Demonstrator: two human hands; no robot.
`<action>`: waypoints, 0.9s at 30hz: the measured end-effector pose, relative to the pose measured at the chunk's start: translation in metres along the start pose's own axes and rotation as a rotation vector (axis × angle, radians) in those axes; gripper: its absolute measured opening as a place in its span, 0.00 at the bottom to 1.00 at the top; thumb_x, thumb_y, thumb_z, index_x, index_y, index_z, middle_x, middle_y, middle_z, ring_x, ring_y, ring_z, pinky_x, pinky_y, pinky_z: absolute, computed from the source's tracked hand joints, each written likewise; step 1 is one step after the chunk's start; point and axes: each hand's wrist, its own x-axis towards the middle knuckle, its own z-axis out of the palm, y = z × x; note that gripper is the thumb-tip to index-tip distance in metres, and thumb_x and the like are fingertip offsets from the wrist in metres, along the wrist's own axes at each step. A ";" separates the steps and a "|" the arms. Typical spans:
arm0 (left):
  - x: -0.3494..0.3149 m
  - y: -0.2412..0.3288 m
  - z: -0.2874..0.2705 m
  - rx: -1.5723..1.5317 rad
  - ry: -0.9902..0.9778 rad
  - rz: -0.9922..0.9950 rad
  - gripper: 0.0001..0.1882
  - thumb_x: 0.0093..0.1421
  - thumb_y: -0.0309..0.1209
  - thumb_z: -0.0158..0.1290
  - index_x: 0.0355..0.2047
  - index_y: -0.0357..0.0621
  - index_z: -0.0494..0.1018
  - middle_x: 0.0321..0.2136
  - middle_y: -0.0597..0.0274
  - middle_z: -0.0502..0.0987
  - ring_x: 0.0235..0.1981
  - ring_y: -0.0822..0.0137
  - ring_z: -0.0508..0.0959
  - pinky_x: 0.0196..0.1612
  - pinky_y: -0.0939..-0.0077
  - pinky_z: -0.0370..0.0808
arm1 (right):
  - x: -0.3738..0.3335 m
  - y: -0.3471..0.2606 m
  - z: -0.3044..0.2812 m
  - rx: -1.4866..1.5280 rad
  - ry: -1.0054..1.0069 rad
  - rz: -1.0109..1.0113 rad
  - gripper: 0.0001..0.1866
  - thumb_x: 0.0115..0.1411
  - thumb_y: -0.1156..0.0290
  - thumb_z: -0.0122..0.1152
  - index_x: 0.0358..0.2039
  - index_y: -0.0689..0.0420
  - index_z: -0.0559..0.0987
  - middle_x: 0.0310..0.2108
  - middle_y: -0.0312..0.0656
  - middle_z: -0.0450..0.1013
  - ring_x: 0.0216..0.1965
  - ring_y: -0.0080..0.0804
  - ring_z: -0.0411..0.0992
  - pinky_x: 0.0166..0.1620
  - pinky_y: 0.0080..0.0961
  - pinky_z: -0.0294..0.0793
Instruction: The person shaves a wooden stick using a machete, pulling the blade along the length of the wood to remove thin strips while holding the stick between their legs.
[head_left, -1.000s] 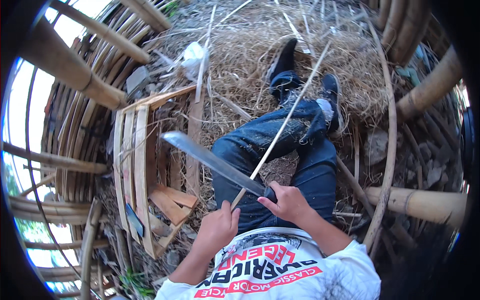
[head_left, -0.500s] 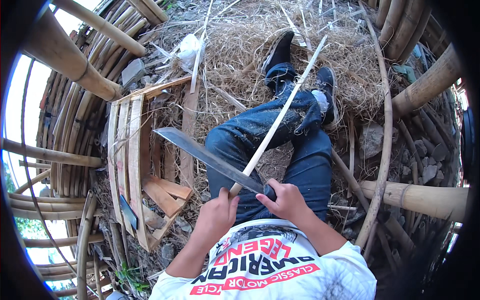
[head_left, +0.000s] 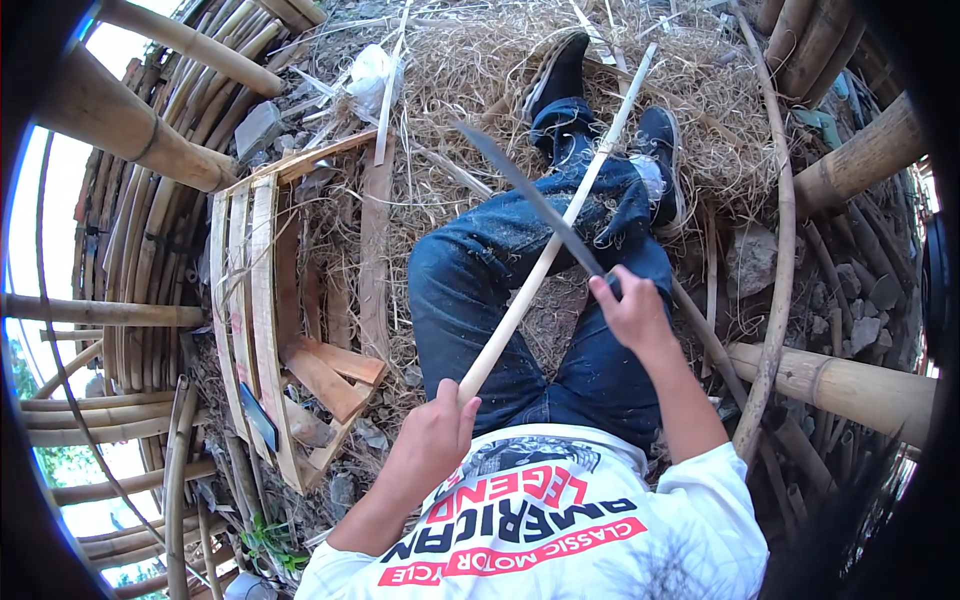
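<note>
Slatted wooden crate (head_left: 265,330) at left, smartphone (head_left: 258,418) lying against slats; left hand (head_left: 440,425) wrapped round near end of pale bamboo strip (head_left: 513,315), which slants forward across legs (head_left: 455,255), likely anchored near waist for steadiness; machete (head_left: 528,194) crossing strip, contact unclear; right hand (head_left: 632,308) curled tightly round handle, seemingly close to blade for control
</note>
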 end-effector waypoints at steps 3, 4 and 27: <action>0.000 0.000 0.001 -0.010 -0.003 0.007 0.12 0.68 0.34 0.47 0.34 0.36 0.61 0.18 0.39 0.72 0.23 0.37 0.74 0.25 0.49 0.69 | 0.008 0.003 -0.009 -0.024 -0.012 -0.061 0.27 0.61 0.46 0.56 0.24 0.62 0.74 0.18 0.60 0.71 0.27 0.61 0.74 0.29 0.47 0.72; 0.002 0.000 0.001 0.002 -0.001 0.001 0.12 0.68 0.34 0.46 0.35 0.36 0.61 0.18 0.39 0.72 0.23 0.37 0.74 0.25 0.49 0.68 | 0.005 -0.001 -0.008 -0.012 -0.034 -0.047 0.27 0.61 0.46 0.56 0.24 0.62 0.74 0.18 0.59 0.71 0.27 0.61 0.74 0.29 0.47 0.72; 0.003 0.000 -0.006 -0.062 -0.026 -0.010 0.12 0.68 0.34 0.46 0.34 0.36 0.63 0.18 0.40 0.70 0.23 0.37 0.72 0.26 0.50 0.66 | 0.011 -0.009 0.004 -0.124 -0.092 -0.221 0.27 0.58 0.42 0.57 0.25 0.57 0.74 0.17 0.53 0.74 0.24 0.54 0.76 0.28 0.44 0.75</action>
